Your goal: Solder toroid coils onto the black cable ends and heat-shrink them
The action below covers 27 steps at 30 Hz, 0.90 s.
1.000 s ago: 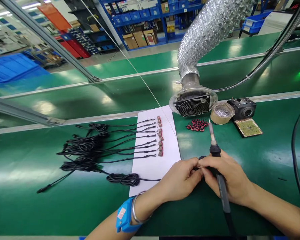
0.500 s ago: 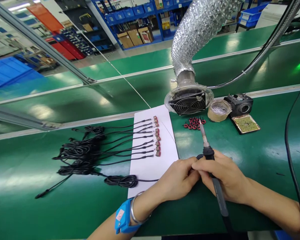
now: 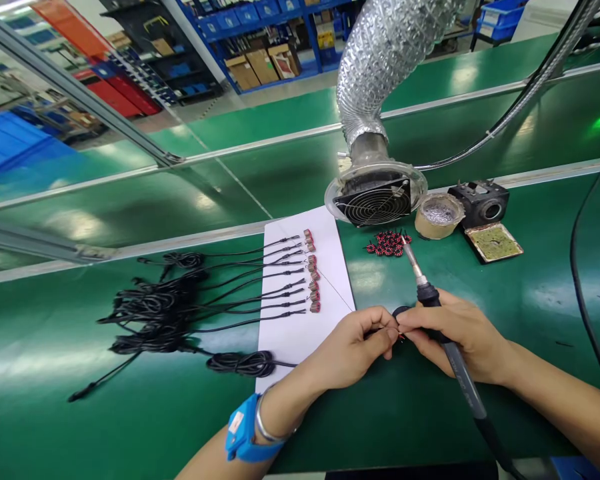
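Note:
My right hand (image 3: 473, 337) grips a soldering iron (image 3: 463, 380), its metal tip angled up and away, close to a small pile of red-and-black ring coils (image 3: 389, 244). Its thumb and index finger also meet my left hand's fingertips. My left hand (image 3: 357, 347) is closed in a pinch, and thin reddish wire ends poke out between the two hands. A black cable (image 3: 285, 364) runs from a coiled bundle (image 3: 243, 363) under my left wrist; its end is mostly hidden by the fingers. Beside the fingertips shows a black round piece (image 3: 403, 311), partly covered.
On white paper (image 3: 325, 227) lie several cable ends beside small reddish-brown parts (image 3: 313, 277). Black cables (image 3: 155, 303) are heaped at left. A fume extractor (image 3: 375, 197) hangs at the back, near a solder-wire roll (image 3: 437, 215), an iron stand (image 3: 483, 203) and a sponge tray (image 3: 494, 241).
Both hands have shifted slightly, and the soldering iron leans a little more with its handle end further right. Thin wire ends now show between the fingertips. The camera view has moved slightly.

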Motion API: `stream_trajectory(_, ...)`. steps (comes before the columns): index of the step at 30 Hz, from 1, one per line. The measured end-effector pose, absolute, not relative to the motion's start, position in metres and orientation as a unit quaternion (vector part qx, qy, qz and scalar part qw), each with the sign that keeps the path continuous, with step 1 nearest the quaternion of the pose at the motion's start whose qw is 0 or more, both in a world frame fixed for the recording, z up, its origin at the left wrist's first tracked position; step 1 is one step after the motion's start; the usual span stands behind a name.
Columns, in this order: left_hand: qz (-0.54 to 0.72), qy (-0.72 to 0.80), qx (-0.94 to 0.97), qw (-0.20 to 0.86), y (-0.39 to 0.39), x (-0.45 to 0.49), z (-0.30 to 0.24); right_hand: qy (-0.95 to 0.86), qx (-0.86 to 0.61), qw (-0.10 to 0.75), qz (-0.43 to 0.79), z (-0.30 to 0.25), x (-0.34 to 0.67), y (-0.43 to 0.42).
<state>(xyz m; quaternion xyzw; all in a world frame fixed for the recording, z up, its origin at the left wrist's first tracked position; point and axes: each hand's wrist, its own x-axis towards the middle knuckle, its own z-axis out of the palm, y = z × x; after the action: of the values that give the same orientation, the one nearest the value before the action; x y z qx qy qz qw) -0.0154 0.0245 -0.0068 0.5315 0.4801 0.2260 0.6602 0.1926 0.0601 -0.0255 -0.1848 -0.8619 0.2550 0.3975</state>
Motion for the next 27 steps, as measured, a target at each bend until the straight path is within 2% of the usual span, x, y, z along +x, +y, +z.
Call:
stream_trajectory(5,0.228,0.522,0.503,0.649,0.027,-0.015,-0.008,-0.882,-0.181,0.372,0.225,-0.029,0.195,0.061)
stream_trajectory(13,0.236,0.571,0.475,0.627,0.032,-0.017,-0.018,-0.77,-0.338,0.422,0.339,0.0,0.225,0.038)
stream_trajectory(27,0.219,0.584,0.473,0.623,0.035,-0.015,-0.014,-0.712,-0.411,0.435,0.368,-0.008,0.225,0.038)
